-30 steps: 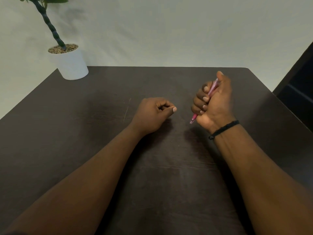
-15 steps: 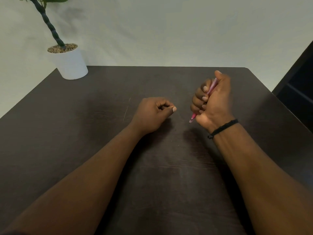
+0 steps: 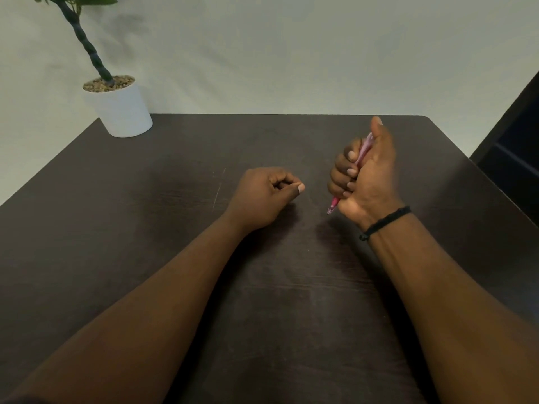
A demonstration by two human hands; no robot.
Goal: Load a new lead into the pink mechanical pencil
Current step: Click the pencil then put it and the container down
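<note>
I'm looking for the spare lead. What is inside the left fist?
Nothing shows: the left hand rests curled on the table, fingers covering whatever it holds.

Both forearms reach forward, bare. The left hand (image 3: 264,195) is curled in a loose fist, thumb tip against the forefinger, knuckles up. The right hand (image 3: 366,176) is raised on its edge, fingers wrapped closed, thumb pointing up, wrist banded.

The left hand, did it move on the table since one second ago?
No. The left hand stays closed on the table, the same gap right of the pale scratch.
</note>
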